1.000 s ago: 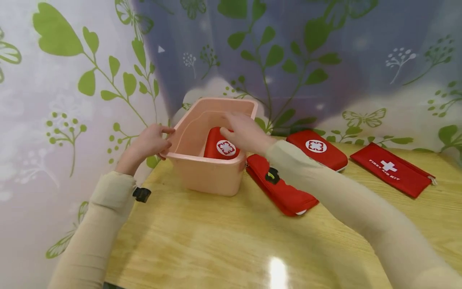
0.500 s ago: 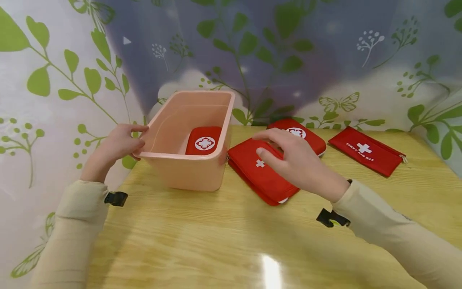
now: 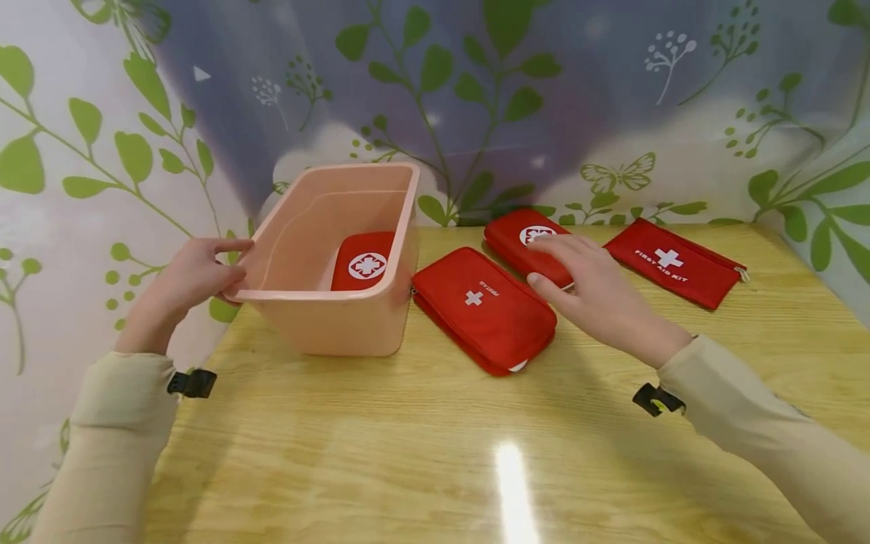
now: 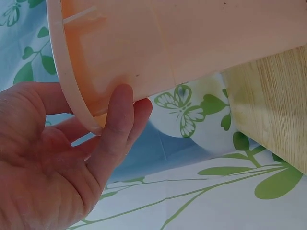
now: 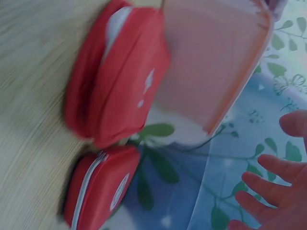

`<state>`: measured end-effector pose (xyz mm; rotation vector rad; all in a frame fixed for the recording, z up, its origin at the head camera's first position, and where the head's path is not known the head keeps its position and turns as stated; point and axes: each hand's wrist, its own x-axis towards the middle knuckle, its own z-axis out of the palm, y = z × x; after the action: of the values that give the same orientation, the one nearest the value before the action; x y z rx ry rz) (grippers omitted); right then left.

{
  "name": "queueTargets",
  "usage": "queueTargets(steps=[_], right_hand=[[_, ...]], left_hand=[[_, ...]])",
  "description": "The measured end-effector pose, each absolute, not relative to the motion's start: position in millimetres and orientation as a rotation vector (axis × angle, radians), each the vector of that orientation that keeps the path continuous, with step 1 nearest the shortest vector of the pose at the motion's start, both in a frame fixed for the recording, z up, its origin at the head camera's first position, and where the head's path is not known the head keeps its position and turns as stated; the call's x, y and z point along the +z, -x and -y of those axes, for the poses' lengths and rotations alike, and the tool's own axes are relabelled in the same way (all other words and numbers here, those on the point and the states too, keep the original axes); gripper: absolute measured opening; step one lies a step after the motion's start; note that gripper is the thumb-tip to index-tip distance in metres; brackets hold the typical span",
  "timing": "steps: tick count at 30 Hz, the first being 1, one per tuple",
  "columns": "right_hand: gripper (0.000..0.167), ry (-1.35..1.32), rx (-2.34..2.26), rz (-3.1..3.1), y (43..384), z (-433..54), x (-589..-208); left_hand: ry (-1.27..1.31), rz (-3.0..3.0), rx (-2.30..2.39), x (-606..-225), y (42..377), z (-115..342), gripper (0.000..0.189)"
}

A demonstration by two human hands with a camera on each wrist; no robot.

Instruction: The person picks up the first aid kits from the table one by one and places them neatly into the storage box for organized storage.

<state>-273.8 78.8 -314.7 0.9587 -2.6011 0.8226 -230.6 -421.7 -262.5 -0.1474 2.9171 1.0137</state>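
Observation:
My left hand (image 3: 180,283) grips the near left rim of a pale pink plastic bin (image 3: 340,329), thumb and fingers on either side of the rim (image 4: 72,88). Inside the bin lies a red first aid case (image 3: 345,261) with a white round emblem. My right hand (image 3: 608,298) is in the air with fingers spread and holds nothing. In the head view it overlaps a second red hard case (image 3: 508,236) with a similar emblem. Beside the bin lies a thick red first aid pouch (image 3: 492,317), left of the right hand.
A flat red first aid pouch (image 3: 680,268) with a zip lies at the back right. Everything stands on a wood-grain table (image 3: 408,446). Leaf-patterned walls (image 3: 462,113) border the table behind and at the left.
My right hand has come out of the bin and moved right, over the red pouch toward the hard case behind it. The left hand stays on the rim. The head view has shifted right.

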Motion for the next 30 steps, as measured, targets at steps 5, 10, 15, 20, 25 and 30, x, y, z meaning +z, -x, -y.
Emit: queueTargets(steps=[5,10,15,20,25,30], right_hand=[[0.054,-0.934,0.675,2.573,276.5,-98.3,-320.0],[0.054,-0.902,0.583,2.553,281.1,-116.4,-327.2],[0.058,-0.827,0.554,2.600,283.5,-136.4,-333.1],[0.058,-0.773,0.553,2.616,287.9,-156.9,-339.0],[0.058,-0.735,0.518,2.615,295.3,-177.9,-345.4],[0.060,-0.677,0.503,2.647,303.2,-198.8,-355.2]], left_hand=[[0.153,-2.916,1.005,-262.4,229.5,420.2,0.064],[0.146,-2.916,1.017,-262.0,228.5,419.3,0.063],[0.140,-2.904,1.030,-262.4,229.3,419.7,0.062],[0.141,-2.906,1.011,-263.2,229.8,419.3,0.063],[0.133,-2.914,1.011,-263.0,229.8,418.9,0.064],[0.127,-2.919,1.013,-263.4,228.9,418.7,0.063]])
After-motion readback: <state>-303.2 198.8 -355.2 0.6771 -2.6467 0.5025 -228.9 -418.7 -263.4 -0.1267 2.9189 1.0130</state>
